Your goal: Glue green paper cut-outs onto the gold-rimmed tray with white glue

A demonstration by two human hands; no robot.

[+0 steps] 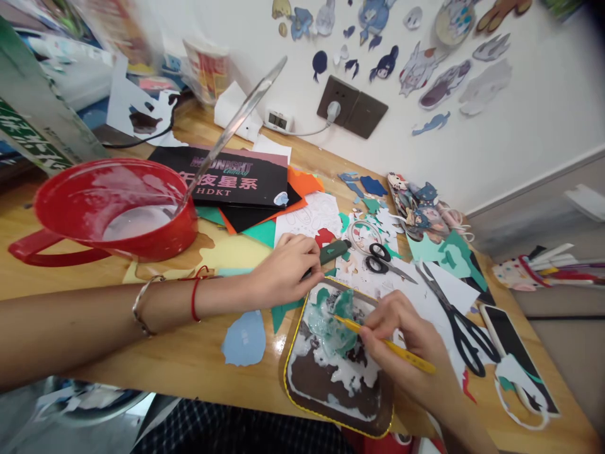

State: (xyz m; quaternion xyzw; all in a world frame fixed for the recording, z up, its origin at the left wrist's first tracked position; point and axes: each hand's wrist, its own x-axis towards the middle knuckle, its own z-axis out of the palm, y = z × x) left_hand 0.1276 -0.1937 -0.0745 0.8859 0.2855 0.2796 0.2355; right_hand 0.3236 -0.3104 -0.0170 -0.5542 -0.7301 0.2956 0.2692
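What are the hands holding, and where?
The right hand pinches a yellow stick near its middle; the left hand grips a green tool by one end.

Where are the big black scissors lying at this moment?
In the head view, the big black scissors lie on the table, just right of the right hand, nearer the person than the small scissors.

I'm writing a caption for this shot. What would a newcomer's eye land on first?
The big red bowl of white liquid at the left of the desk stands out first. Near the front edge, the right hand works a yellow-handled tool over a paste-smeared tray, the left hand gripping a green-handled tool beside it. Paper cutouts dot the wall behind.
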